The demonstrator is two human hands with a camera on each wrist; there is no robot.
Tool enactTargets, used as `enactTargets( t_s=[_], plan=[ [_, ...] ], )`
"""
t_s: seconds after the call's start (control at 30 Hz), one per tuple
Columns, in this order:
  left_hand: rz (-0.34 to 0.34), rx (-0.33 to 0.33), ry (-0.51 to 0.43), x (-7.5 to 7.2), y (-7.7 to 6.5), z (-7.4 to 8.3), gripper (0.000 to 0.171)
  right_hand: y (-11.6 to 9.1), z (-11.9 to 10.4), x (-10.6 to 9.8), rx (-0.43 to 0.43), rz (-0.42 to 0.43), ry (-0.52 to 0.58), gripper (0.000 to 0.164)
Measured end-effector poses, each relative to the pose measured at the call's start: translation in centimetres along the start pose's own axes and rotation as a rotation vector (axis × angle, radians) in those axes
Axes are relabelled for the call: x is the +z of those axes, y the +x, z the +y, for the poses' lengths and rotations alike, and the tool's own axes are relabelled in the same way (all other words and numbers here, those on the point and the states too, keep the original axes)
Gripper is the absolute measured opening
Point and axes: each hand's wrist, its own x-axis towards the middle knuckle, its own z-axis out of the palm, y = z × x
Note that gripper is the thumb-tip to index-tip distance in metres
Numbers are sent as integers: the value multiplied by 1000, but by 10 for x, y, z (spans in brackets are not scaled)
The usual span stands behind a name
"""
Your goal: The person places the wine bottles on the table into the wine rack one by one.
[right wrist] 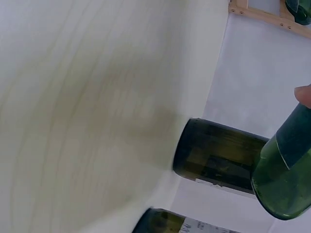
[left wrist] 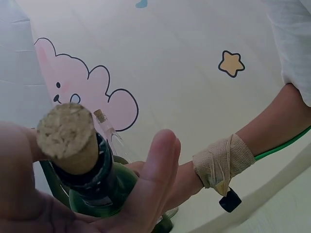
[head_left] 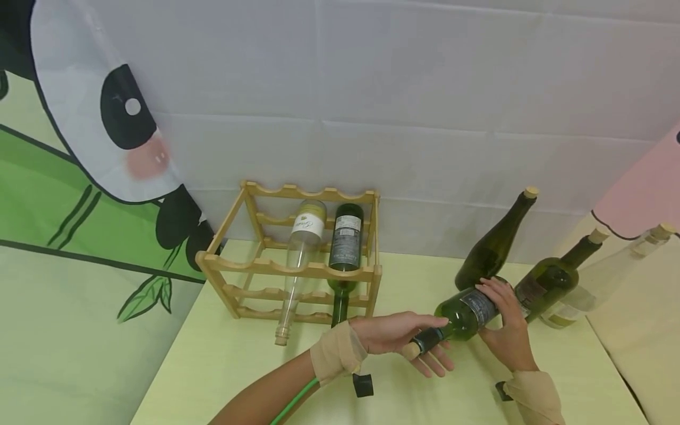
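Observation:
A green wine bottle with a dark label and a cork is held tilted above the table, its neck toward the lower left. My right hand grips its body around the label, thumb on the near side. Around the neck lies my left hand, thumb above and fingers spread straight beneath. The left wrist view shows the cork between thumb and fingers; whether they touch the glass I cannot tell. In the right wrist view the held bottle's base shows, with only a fingertip of that hand.
Left of the hands stands a wooden wine rack, holding a clear bottle and a dark green bottle lying neck forward. Behind the right hand stand a slim green bottle, another green bottle and a clear corked bottle.

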Motion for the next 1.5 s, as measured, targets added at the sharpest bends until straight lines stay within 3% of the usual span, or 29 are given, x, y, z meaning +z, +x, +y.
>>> enactTargets(
  t_s=[0.2, 0.37, 0.47, 0.57, 0.73, 0.97, 1.27, 1.5],
  plan=[
    [18, 4, -13, 0, 2, -11, 36, -2, -4, -1, -43, 0, -46, 58],
    [36, 15, -21, 0, 2, -16, 34, -1, -5, 0, -68, -12, -90, 72],
    [66, 6, -7, 0, 1, -18, 34, 0, -5, 1, -75, -11, -94, 70],
    [94, -4, 37, 1, 1, -19, 23, 0, -7, 1, -80, -8, -106, 70],
    [108, 28, 103, 2, 1, -23, 15, 0, -9, 1, -95, 6, -130, 69],
    [159, 55, 111, 5, 0, -27, 7, 0, -9, 0, -98, 3, -134, 71],
    [177, 70, 112, 8, -1, -30, 11, -4, -13, -4, -97, -53, -135, 72],
    [156, 78, 148, 5, -13, -24, 25, 0, -14, -7, -110, -66, -145, 72]
  ],
)
